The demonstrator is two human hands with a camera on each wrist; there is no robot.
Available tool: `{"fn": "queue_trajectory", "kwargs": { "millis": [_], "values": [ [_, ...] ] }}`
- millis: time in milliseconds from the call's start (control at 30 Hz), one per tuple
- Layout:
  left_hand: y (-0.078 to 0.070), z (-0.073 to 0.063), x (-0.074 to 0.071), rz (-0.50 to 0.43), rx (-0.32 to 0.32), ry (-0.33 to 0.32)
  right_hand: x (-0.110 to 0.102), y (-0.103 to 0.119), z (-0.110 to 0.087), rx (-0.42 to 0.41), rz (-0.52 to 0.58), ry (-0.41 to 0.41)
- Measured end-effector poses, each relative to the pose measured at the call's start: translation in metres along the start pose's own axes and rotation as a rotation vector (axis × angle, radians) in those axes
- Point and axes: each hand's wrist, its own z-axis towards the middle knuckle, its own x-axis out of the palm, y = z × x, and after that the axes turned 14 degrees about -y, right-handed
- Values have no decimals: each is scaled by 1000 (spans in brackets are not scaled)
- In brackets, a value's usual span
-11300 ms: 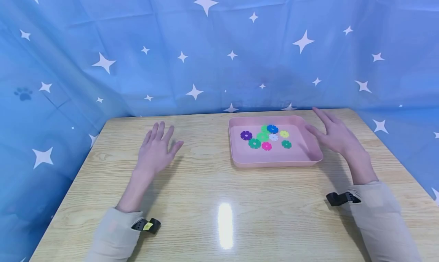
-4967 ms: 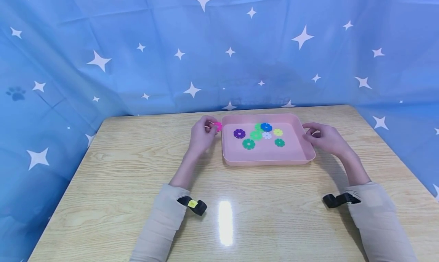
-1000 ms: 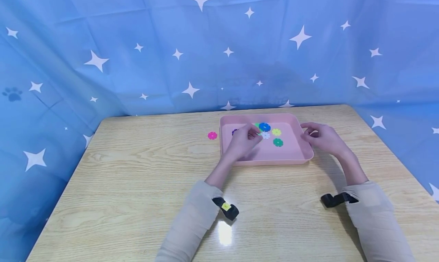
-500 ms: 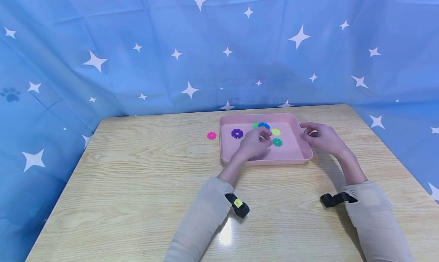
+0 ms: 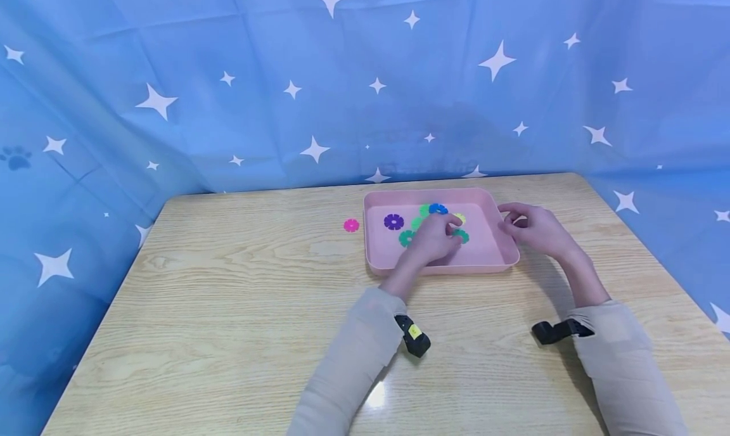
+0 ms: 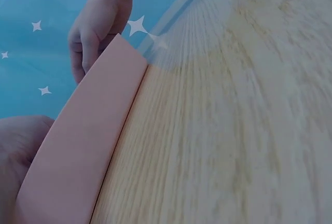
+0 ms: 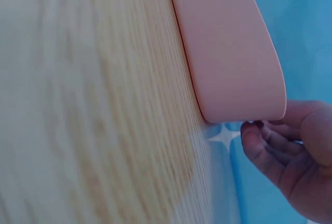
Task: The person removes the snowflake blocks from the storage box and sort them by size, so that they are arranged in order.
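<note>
A shallow pink tray [image 5: 379, 258] holds several notched, flower-shaped plastic discs. Over its middle is my left hand [image 5: 432, 241], thumb and forefinger bent with a gap between them, close to the yellow disc [image 5: 461, 218] and the right-hand dark green disc [image 5: 463, 236]. The left wrist view shows only part of this hand behind the tray's wall. My right hand [image 5: 538, 230] grips the tray's right rim, fingers curled; in the right wrist view its fingertips [image 7: 248, 133] meet the tray's end wall. The white disc is hidden by my left hand.
A pink disc [image 5: 351, 225] lies on the wooden table [image 5: 228, 296], just left of the tray. Inside the tray are a purple disc [image 5: 393, 222], a blue disc [image 5: 438, 208], light green discs and another dark green disc [image 5: 406, 238]. A blue starry curtain [image 5: 256, 94] hangs behind.
Earlier the left hand carried the pink disc out of the tray and set it on the table. Since then it has moved rightward across the tray. The right hand stays at the rim.
</note>
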Motion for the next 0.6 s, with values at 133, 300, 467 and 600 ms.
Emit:
{"fn": "queue_trajectory", "kwargs": {
  "millis": [133, 300, 467, 600],
  "values": [
    [-1, 2, 5, 101, -25, -16, 0, 0, -1, -7, 8, -5],
    [-3, 2, 9, 170, -36, -24, -1, 0, -2, -4, 16, -3],
    [-3, 2, 9, 168, -25, -40, -1, 0, -3, -2, 19, 0],
    [-4, 0, 8, 96, -49, -54, -2, 0, -2, -4, 19, 0]
  ]
}}
